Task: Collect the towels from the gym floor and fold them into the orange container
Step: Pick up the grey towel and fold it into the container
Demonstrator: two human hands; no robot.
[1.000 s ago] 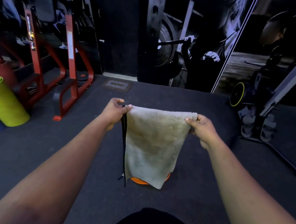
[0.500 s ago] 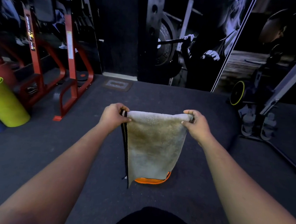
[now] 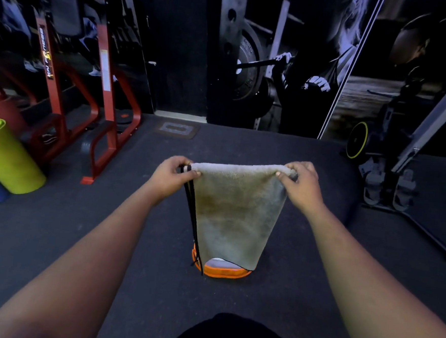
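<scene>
Head view: towel (image 3: 236,212) has dropped lower over the past second and now hangs directly above the orange container (image 3: 221,270), left hand (image 3: 172,174) and right hand (image 3: 301,183) pinching its top corners; placing it inside looks next.

- Pale grey terry towel (image 3: 236,212) hangs between both hands, over the middle of the dark rubber gym floor (image 3: 80,227).
- Left hand (image 3: 172,176) pinches its upper left corner; right hand (image 3: 301,186) pinches its upper right corner.
- Round orange-rimmed container (image 3: 222,271) stands on the floor directly under the towel's lower edge, mostly hidden behind it.
- Red steel rack frame (image 3: 102,102) stands at the floor's far left.
- Yellow-green foam cylinder (image 3: 8,159) leans at the left edge, nearer than the rack.
- Grey machine base with pedals (image 3: 389,185) sits at the far right.
</scene>
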